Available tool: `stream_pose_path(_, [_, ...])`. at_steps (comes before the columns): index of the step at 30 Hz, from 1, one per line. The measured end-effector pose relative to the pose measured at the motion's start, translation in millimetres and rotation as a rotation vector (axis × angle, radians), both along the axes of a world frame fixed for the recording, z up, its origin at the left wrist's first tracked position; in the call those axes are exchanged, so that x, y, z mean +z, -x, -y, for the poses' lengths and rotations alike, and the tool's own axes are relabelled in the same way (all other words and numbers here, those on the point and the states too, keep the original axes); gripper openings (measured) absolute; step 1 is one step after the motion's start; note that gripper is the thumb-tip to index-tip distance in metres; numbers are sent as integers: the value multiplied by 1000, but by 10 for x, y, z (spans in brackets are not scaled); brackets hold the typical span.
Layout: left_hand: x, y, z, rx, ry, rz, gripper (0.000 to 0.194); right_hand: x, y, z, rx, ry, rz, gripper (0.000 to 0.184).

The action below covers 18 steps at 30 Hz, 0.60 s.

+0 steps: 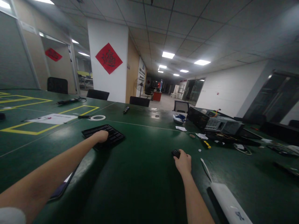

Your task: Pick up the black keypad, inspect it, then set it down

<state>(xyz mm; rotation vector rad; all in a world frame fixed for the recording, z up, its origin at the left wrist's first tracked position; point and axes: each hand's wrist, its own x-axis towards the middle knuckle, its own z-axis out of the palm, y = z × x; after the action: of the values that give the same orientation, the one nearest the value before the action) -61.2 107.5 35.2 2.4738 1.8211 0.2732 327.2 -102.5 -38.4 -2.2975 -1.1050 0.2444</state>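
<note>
My left hand (101, 136) rests on the near edge of a black keyboard (104, 133) that lies on the green table (144, 174); its fingers look curled round the keyboard's edge. My right hand (183, 161) is closed on a small black object (176, 153), likely a mouse, in the middle of the table. Both arms stretch forward from the bottom of the view.
An open computer case (213, 123) with cables, a yellow-handled screwdriver (206, 143) and paper scraps lies at the right. A white device (230, 203) sits near my right arm. A tape roll (98, 117), a paper sheet (53, 118) and yellow floor-style markings are at the left. Chairs line the far edge.
</note>
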Motion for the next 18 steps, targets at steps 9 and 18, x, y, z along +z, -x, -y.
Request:
stream_pose_path(9, [-212, -628, 593, -192, 10, 39, 23, 53, 237, -41, 324, -178, -289, 49])
stream_pose_path(18, [-420, -1355, 1368, -547, 10, 773, 23, 178, 709, 13, 787, -447, -745, 41])
